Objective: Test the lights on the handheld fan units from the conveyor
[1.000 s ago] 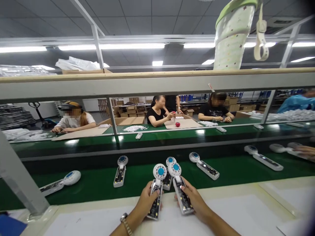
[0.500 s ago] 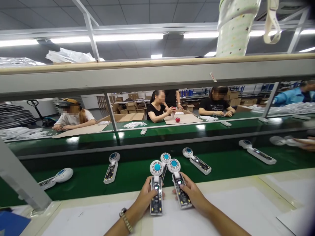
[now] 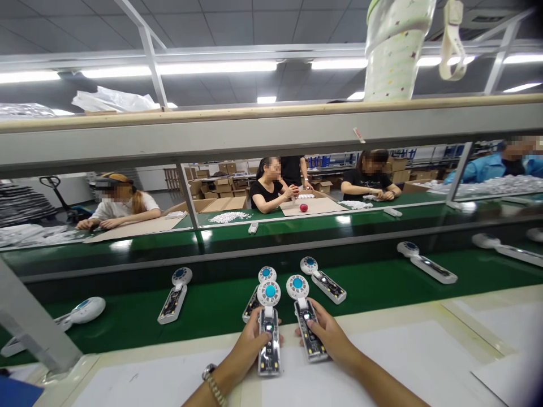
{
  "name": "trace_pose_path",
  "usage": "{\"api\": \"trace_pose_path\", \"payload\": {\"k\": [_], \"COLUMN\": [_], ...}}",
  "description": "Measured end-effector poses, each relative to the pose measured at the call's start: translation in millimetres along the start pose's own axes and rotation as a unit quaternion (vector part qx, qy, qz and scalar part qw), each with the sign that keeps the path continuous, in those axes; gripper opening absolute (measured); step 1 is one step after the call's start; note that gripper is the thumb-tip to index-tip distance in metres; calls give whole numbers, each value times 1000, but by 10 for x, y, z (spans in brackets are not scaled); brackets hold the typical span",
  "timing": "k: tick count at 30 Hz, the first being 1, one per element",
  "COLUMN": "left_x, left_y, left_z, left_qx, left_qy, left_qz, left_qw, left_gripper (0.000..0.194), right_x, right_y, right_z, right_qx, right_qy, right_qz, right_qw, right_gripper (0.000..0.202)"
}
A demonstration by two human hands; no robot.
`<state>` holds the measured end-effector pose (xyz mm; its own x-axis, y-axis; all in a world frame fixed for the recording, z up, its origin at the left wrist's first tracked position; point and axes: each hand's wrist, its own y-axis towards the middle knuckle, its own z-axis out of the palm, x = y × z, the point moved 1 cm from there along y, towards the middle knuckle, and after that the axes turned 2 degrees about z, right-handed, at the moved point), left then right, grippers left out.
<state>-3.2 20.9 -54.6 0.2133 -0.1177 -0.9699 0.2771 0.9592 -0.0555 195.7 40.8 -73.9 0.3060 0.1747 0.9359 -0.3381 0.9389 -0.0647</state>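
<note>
My left hand (image 3: 251,346) is wrapped round a handheld device (image 3: 269,362) with a round, blue-centred white head and a clear handle showing a dark circuit board. A similar device (image 3: 316,347) is in my right hand (image 3: 328,333), whose thumb lies on the handle near a small light. Both devices are upright side by side, heads apart, above the near edge of the green belt. Behind the left one, another device (image 3: 250,305) lies on the belt, partly hidden.
More devices lie along the green belt (image 3: 203,302), left and right. White sheets (image 3: 169,379) cover the near table. A metal post (image 3: 38,311) stands at left. A shelf beam (image 3: 254,133) crosses above. Several people sit at a farther belt with white parts and cardboard.
Devices on the belt have shifted left, and the one behind my hands now shows left of the left device's head. Both hands keep their hold, almost unmoved. The hand at far right is out of view.
</note>
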Motion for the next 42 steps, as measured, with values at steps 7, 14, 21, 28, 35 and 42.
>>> {"api": "trace_pose_path", "payload": {"k": [7, 14, 21, 28, 35, 42], "left_x": [44, -6, -57, -31, 25, -3], "left_y": [13, -13, -19, -22, 18, 3], "left_z": [-35, 5, 42, 39, -8, 27], "left_qx": [3, -15, -25, -18, -9, -11], "left_qy": [-13, -12, -1, -26, -26, -37], "left_qz": [9, 1, -10, -5, 6, 11], "left_qw": [1000, 1000, 1000, 999, 1000, 999], "left_gripper": [45, 49, 47, 49, 48, 48], "right_x": [17, 0, 6, -40, 24, -32], "right_y": [-9, -13, -18, -3, -21, 7], "right_z": [3, -17, -16, -40, 5, -5], "right_qx": [1, 20, 14, 10, 6, 4], "right_qy": [-17, -5, 0, 17, -3, 3], "right_qz": [-11, -18, -17, -12, -7, -20], "right_qw": [1000, 1000, 1000, 1000, 1000, 1000], "right_gripper": [76, 72, 77, 82, 86, 82]}}
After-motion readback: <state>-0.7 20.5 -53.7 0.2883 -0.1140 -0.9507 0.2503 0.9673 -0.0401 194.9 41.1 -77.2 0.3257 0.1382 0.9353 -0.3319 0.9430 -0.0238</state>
